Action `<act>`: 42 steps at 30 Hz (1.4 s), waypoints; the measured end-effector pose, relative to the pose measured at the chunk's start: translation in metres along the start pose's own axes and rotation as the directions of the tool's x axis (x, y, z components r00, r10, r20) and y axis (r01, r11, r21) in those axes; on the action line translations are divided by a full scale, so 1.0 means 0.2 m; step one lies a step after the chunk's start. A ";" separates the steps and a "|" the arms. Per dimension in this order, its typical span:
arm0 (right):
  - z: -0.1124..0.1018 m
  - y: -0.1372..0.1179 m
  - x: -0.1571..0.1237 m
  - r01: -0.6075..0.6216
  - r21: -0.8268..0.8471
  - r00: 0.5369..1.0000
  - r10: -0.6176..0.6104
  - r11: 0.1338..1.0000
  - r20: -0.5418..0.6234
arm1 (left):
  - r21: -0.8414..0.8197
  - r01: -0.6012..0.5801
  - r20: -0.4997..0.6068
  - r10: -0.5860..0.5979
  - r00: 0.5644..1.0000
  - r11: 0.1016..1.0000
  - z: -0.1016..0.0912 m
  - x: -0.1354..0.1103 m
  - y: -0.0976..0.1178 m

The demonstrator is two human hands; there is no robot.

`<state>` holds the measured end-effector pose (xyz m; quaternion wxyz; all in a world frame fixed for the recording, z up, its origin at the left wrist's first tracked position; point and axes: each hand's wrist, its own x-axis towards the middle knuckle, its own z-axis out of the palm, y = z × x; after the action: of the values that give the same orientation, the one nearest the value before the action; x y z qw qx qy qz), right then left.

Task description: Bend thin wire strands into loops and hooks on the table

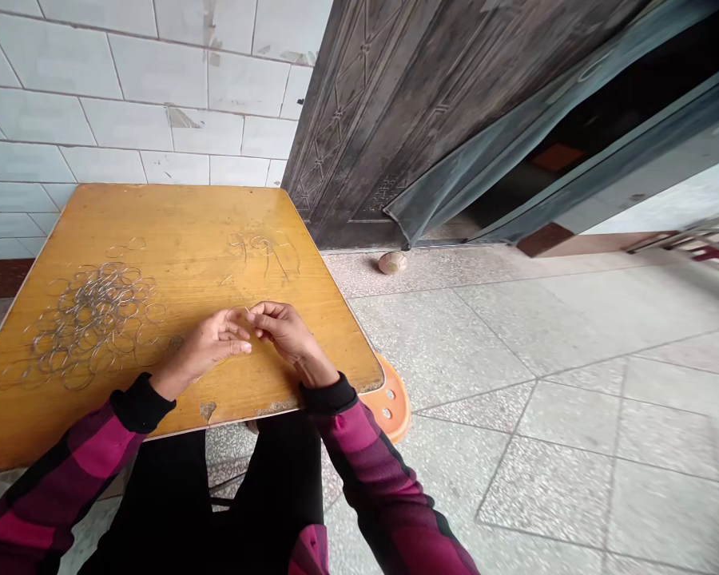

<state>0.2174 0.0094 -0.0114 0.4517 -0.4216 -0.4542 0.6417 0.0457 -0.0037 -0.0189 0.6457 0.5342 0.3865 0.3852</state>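
Note:
My two hands are close together over the front part of the wooden table (173, 212). My right hand (280, 329) pinches a thin metal wire (247, 311) between thumb and fingertips. Just beside it, my left hand (207, 345) is curled with its fingertips at the same wire; the exact grip is hard to make out. To the left lies a tangled pile of bent wire rings (99, 315). Beyond my hands, a few separate curved wires (264, 246) lie on the tabletop.
An orange plastic stool (397, 399) juts out under the table's right corner. A white tiled wall (149, 72) stands behind the table. A dark carved door (359, 120) with a hanging curtain (449, 188) is at the right. A roundish object (392, 263) lies on the floor by it.

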 end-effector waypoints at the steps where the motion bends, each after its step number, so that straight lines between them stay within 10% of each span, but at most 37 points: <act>1: -0.01 0.00 0.00 -0.009 0.027 1.000 0.010 1.000 -0.011 | 0.003 0.031 0.029 -0.031 0.999 1.000 0.00 0.00 0.00; 12: -0.02 0.06 -0.01 -0.091 0.162 0.988 0.069 0.983 0.136 | -0.068 0.030 0.020 -0.029 0.999 0.997 0.01 -0.01 0.04; 22: 0.00 0.07 -0.02 0.085 0.148 0.983 -0.107 0.985 0.147 | -0.049 0.044 0.070 -0.040 0.997 0.998 0.01 -0.02 0.06; 33: 0.03 0.06 -0.04 0.227 -0.291 0.973 -0.228 0.929 0.030 | -0.118 0.124 0.010 -0.124 0.992 0.985 0.01 -0.02 0.02; 42: 0.03 0.09 -0.02 -0.029 0.267 0.997 0.010 0.963 0.073 | -0.186 0.103 0.130 -0.079 0.988 0.977 0.00 -0.01 0.04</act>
<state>0.2085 0.0016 -0.0259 0.4817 -0.3384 -0.3749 0.7162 0.0454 -0.0038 -0.0103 0.7336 0.4737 0.3312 0.3573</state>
